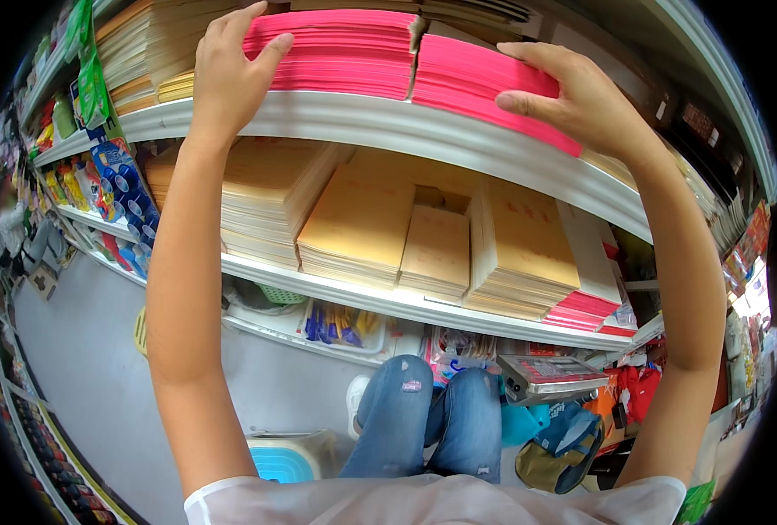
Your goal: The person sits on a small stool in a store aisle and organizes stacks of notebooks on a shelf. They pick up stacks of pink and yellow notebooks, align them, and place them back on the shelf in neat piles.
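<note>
Two neighbouring stacks of bright pink paper sit on the upper white shelf, a left stack [349,56] and a right stack [467,75], with a narrow gap between them. My left hand [236,69] is at the outer end of the left stack, fingers spread and thumb in front of the sheets. Over the outer part of the right stack, my right hand [569,95] has its thumb along the front and its fingers near the top edge. Both stacks rest on the shelf. Whether either hand presses on the paper cannot be told.
Below, a second shelf [362,305] bears yellow-brown paper stacks [356,216]. A tray of yellow and purple items [346,328] sits lower. By my knees are an electronic scale [549,380], bags [562,440] and a blue-topped stool [283,462]. A person [18,226] is far left.
</note>
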Demonstrator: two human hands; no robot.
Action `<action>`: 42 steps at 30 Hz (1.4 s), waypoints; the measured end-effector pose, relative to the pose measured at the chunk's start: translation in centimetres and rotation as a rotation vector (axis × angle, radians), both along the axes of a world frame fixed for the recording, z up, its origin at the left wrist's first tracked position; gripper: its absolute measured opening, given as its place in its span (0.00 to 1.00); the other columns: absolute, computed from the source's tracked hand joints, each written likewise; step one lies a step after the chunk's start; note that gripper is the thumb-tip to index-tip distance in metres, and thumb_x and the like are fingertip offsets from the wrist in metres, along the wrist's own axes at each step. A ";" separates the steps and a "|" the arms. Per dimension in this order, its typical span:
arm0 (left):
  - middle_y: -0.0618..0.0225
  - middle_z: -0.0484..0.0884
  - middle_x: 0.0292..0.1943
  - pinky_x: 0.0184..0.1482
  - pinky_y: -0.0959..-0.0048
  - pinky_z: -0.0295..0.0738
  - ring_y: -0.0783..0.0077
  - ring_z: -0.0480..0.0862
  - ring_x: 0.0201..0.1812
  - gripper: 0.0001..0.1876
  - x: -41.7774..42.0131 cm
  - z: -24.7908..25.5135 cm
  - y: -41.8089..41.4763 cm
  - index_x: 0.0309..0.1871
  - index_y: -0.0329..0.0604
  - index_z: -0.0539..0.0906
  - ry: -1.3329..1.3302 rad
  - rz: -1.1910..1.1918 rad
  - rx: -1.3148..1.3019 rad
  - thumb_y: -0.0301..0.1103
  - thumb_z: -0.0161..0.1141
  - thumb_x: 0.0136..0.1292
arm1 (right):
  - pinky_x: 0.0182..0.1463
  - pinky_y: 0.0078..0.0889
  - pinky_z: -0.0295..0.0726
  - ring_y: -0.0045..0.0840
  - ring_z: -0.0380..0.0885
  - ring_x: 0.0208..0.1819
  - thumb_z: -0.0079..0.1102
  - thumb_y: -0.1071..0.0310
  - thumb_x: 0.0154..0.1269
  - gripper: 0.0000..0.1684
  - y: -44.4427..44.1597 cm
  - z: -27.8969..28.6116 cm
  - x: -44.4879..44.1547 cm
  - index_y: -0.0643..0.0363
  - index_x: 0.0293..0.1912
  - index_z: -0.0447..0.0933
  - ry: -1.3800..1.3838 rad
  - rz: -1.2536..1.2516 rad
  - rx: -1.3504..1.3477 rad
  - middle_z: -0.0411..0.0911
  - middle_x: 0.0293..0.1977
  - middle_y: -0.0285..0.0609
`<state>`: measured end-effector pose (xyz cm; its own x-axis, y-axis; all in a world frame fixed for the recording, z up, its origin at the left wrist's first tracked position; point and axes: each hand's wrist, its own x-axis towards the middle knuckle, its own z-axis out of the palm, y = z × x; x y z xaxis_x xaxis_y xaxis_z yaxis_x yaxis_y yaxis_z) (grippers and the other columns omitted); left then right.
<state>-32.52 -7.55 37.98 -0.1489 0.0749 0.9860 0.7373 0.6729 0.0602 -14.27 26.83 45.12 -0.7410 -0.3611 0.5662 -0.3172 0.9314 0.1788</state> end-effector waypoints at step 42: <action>0.58 0.89 0.37 0.43 0.70 0.83 0.69 0.88 0.39 0.18 -0.1 2.2 -2.4 0.43 0.31 0.87 -0.742 -0.591 0.545 0.41 0.57 0.75 | 0.54 0.32 0.80 0.27 0.84 0.45 0.78 0.54 0.55 0.34 -7.9 3.0 -7.9 0.63 0.58 0.83 -0.235 0.070 -0.181 0.86 0.44 0.43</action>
<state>-32.62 -9.97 40.17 -0.8036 -0.0891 0.5885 0.5926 -0.0271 0.8050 -22.12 18.93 48.17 -0.8362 -0.3248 0.4418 -0.3950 0.9156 -0.0745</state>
